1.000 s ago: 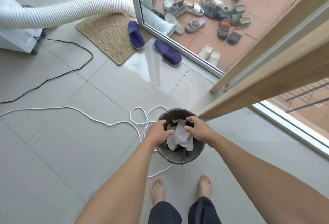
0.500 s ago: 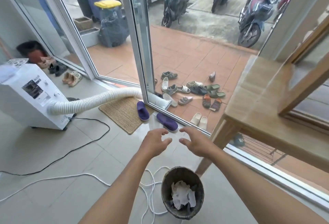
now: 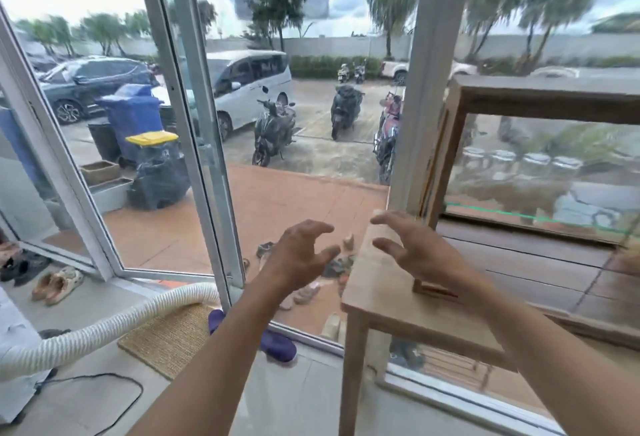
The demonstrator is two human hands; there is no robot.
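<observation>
Far left of the left hand, low on my feed: one white ribbed hose runs across the floor from one white unit, with one black cable below it. One pair of beige sandals lies above the hose, by the glass.

Outside, up and left of the left hand, I count two bins for certain: one blue bin and one yellow-lidded bin.

One woven mat lies low and left of the left forearm. Two purple slippers sit just beside that forearm, one partly hidden behind it. One white door post stands just left of the left hand.

Left hand: raised, fingers spread and hooked, thumb apart, nothing in its grasp. Above it, through the opening, are one white van and three motorbikes parked near. The loose shoes between the two hands are too blurred to count.

Right hand: raised level with the left, near it but apart. The fingers are spread and slightly bent, and the hand is empty.

One wooden table lies directly under and behind the right hand, with one leg in view below it. I cannot tell whether the hand touches the top.
</observation>
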